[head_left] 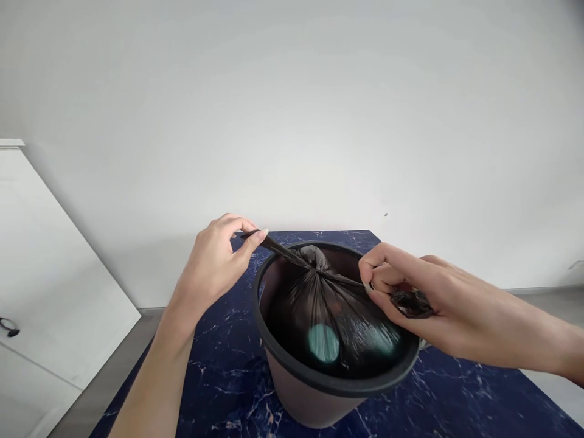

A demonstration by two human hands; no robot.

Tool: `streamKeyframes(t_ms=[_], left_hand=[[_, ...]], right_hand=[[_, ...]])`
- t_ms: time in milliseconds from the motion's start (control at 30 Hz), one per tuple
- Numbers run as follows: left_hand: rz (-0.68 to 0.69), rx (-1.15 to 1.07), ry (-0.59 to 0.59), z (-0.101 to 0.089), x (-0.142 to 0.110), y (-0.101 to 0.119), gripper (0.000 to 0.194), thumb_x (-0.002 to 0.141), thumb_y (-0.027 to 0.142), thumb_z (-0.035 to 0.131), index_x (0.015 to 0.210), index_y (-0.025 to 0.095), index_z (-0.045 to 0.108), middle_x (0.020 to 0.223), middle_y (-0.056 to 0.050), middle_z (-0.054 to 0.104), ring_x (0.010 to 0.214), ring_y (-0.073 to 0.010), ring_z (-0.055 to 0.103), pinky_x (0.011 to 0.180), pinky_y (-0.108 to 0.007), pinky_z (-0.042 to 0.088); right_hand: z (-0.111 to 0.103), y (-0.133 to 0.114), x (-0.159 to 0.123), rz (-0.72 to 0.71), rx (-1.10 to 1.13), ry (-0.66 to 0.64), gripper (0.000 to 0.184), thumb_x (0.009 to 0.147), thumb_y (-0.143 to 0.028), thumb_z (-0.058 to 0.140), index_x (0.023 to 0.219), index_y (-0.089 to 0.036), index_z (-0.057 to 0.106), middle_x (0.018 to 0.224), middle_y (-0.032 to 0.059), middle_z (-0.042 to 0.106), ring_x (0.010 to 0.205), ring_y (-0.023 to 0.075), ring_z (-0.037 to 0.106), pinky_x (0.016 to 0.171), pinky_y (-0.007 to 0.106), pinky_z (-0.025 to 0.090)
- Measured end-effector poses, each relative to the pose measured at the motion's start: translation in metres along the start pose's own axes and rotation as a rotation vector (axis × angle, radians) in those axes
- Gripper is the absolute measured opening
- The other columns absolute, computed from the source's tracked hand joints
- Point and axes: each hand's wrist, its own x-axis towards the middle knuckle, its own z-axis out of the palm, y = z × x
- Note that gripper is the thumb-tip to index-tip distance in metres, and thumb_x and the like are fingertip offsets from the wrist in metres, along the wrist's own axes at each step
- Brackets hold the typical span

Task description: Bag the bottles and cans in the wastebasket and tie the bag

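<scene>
Head camera view: black plastic bag (296, 304) sits inside a bin (314, 404), filling much of the opening. Film is thin, glossy and partly see-through, with sharp creases radiating from a gathered neck (319, 274), above which a loose crumpled tuft (314, 255) stands near the far side of the rim. Through the film shows a pale green disc-like shape (323, 343); a second, dimmer green patch (383, 342) lies to its right. Contents are otherwise not identifiable.

From the neck, two twisted strands run out in opposite directions, both drawn straight. Left hand (216, 255): grip closed, thumb and forefinger pinching the end of the left strand (283, 249) above the rim. Right hand (424, 292): grip closed, thumb against curled fingers, clamped on the right strand (344, 280); a bunched length of black film (412, 303) shows at the palm.

Bin is upright, brownish-grey, with a thick dark rim (337, 384). It stands on a worktop (219, 353) of dark blue, white-veined marble pattern. Beyond rises a pale wall (292, 121) bearing one small dark mark (385, 214). At left stands a white cabinet (45, 261) with a dark handle (9, 327).
</scene>
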Motion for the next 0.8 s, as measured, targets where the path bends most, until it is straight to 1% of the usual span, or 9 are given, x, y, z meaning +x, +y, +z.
streamKeyframes(t_ms=[167, 300, 333, 400, 500, 567, 667, 733, 800], left_hand=[[-0.029, -0.127, 0.008, -0.007, -0.005, 0.012, 0.039, 0.1, 0.065, 0.064, 0.097, 0.027, 0.074, 0.124, -0.004, 0.078, 0.112, -0.0274, 0.07, 0.086, -0.037, 0.053], [0.019, -0.164, 0.019, -0.011, -0.01, 0.023, 0.034, 0.102, 0.06, 0.065, 0.094, 0.028, 0.073, 0.119, -0.002, 0.078, 0.11, -0.0244, 0.069, 0.084, -0.034, 0.051], [0.031, -0.167, 0.021, -0.012, -0.011, 0.025, 0.033, 0.102, 0.059, 0.065, 0.094, 0.028, 0.073, 0.118, -0.001, 0.078, 0.109, -0.0239, 0.069, 0.082, -0.034, 0.051], [0.043, -0.163, 0.019, -0.014, -0.014, 0.028, 0.032, 0.102, 0.058, 0.065, 0.093, 0.028, 0.073, 0.117, -0.002, 0.078, 0.104, -0.0236, 0.069, 0.077, -0.033, 0.051], [0.056, -0.159, 0.017, -0.015, -0.016, 0.031, 0.031, 0.102, 0.056, 0.065, 0.092, 0.028, 0.073, 0.114, -0.001, 0.078, 0.098, -0.0225, 0.069, 0.075, -0.033, 0.052], [0.072, -0.172, 0.019, -0.014, -0.018, 0.032, 0.03, 0.103, 0.055, 0.066, 0.091, 0.028, 0.073, 0.114, 0.0, 0.078, 0.097, -0.0216, 0.069, 0.076, -0.032, 0.053], [0.097, -0.19, -0.004, -0.014, -0.019, 0.033, 0.03, 0.103, 0.054, 0.066, 0.09, 0.028, 0.073, 0.114, -0.001, 0.078, 0.099, -0.0216, 0.069, 0.073, -0.031, 0.053], [0.106, -0.21, -0.04, -0.014, -0.02, 0.032, 0.03, 0.103, 0.056, 0.065, 0.094, 0.028, 0.074, 0.116, -0.002, 0.078, 0.104, -0.0228, 0.071, 0.076, -0.031, 0.055], [0.114, -0.252, -0.089, -0.015, -0.022, 0.029, 0.031, 0.102, 0.059, 0.067, 0.108, 0.03, 0.075, 0.123, -0.004, 0.077, 0.114, -0.0253, 0.071, 0.085, -0.032, 0.059]], right_hand=[[-0.001, -0.003, 0.01, -0.009, 0.011, -0.024, 0.026, 0.099, -0.014, 0.055, 0.118, -0.03, 0.05, 0.066, -0.0107, 0.048, 0.054, 0.0114, 0.039, 0.05, 0.028, 0.026], [-0.001, -0.009, 0.022, 0.0, -0.042, -0.076, 0.019, 0.102, -0.023, 0.056, 0.12, -0.029, 0.057, 0.067, -0.0094, 0.055, 0.052, 0.0107, 0.045, 0.049, 0.028, 0.026], [0.0, -0.011, 0.026, 0.008, -0.049, -0.082, 0.017, 0.104, -0.028, 0.055, 0.121, -0.029, 0.059, 0.066, -0.0091, 0.057, 0.051, 0.0109, 0.046, 0.048, 0.029, 0.028], [0.002, -0.015, 0.035, 0.015, -0.08, -0.075, 0.024, 0.108, -0.04, 0.053, 0.126, -0.028, 0.064, 0.067, -0.0067, 0.063, 0.053, 0.0127, 0.054, 0.051, 0.029, 0.034], [0.008, -0.019, 0.05, -0.003, -0.149, -0.073, 0.035, 0.108, -0.046, 0.055, 0.137, -0.029, 0.066, 0.089, 0.0008, 0.076, 0.076, 0.0195, 0.071, 0.063, 0.032, 0.044], [0.011, -0.02, 0.057, -0.023, -0.166, -0.14, 0.03, 0.108, -0.041, 0.058, 0.131, -0.029, 0.07, 0.1, 0.003, 0.079, 0.087, 0.022, 0.074, 0.069, 0.034, 0.046], [0.016, -0.02, 0.063, -0.03, -0.158, -0.21, 0.015, 0.105, -0.032, 0.064, 0.108, -0.024, 0.076, 0.097, 0.0029, 0.079, 0.085, 0.0208, 0.072, 0.07, 0.034, 0.045], [0.017, -0.017, 0.064, -0.019, -0.145, -0.178, 0.013, 0.104, -0.029, 0.064, 0.098, -0.023, 0.075, 0.094, 0.0031, 0.079, 0.082, 0.0195, 0.07, 0.069, 0.033, 0.044], [0.016, -0.013, 0.064, 0.001, -0.115, -0.13, 0.016, 0.104, -0.029, 0.062, 0.096, -0.022, 0.074, 0.093, 0.0033, 0.078, 0.079, 0.0181, 0.068, 0.067, 0.032, 0.044]])
